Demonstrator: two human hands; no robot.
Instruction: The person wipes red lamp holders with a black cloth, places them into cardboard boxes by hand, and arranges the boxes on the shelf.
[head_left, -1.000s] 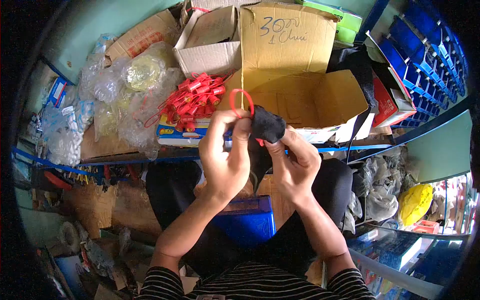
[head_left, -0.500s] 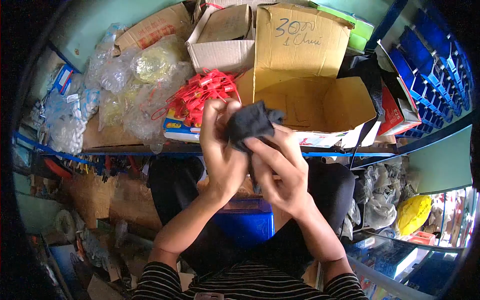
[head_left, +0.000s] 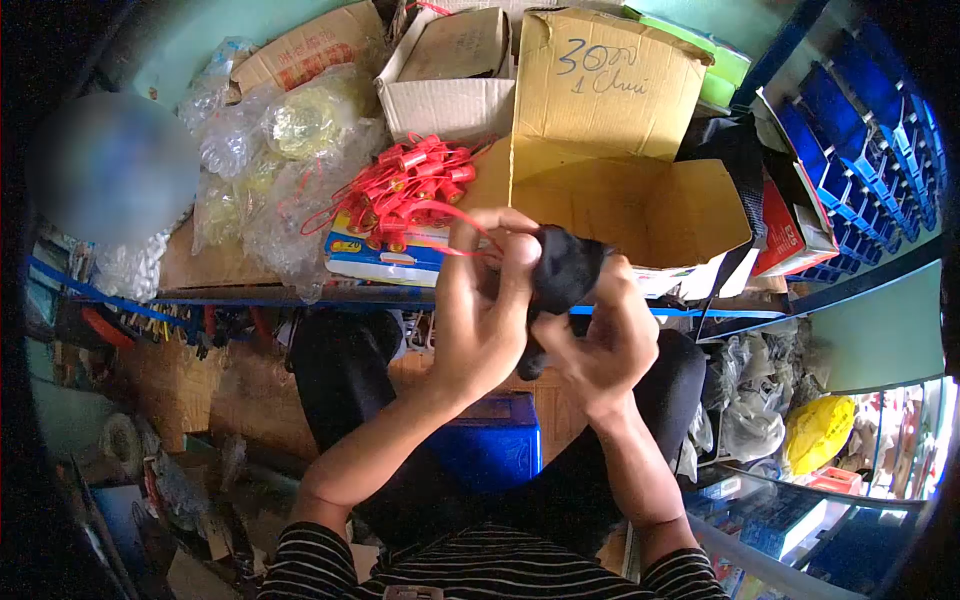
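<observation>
Over the shelf's front edge, my left hand point(head_left: 485, 300) is closed with its thumb upright, and a loop of red wire point(head_left: 455, 208) sticks out from its fingers to the left. Whatever the wire joins is hidden in the hand and cloth. My right hand point(head_left: 615, 335) is closed on a bunched black cloth point(head_left: 568, 270), which presses against my left thumb and fingers. Part of the cloth hangs below the hands. Behind my left hand lies a pile of red cylinders with wire loops point(head_left: 425, 175), resting on a white and blue box point(head_left: 365, 262).
An open cardboard box point(head_left: 610, 90) with handwriting on its flap stands behind my hands. Clear plastic bags point(head_left: 300, 130) fill the left of the shelf. A white carton point(head_left: 450, 105) sits at the back, blue bins point(head_left: 860, 130) at right. A blue box point(head_left: 490, 440) is between my knees.
Both hands and the black cloth have moved right and slightly down. The red wire loop now shows at my left hand, and my left thumb stands upright against the cloth.
</observation>
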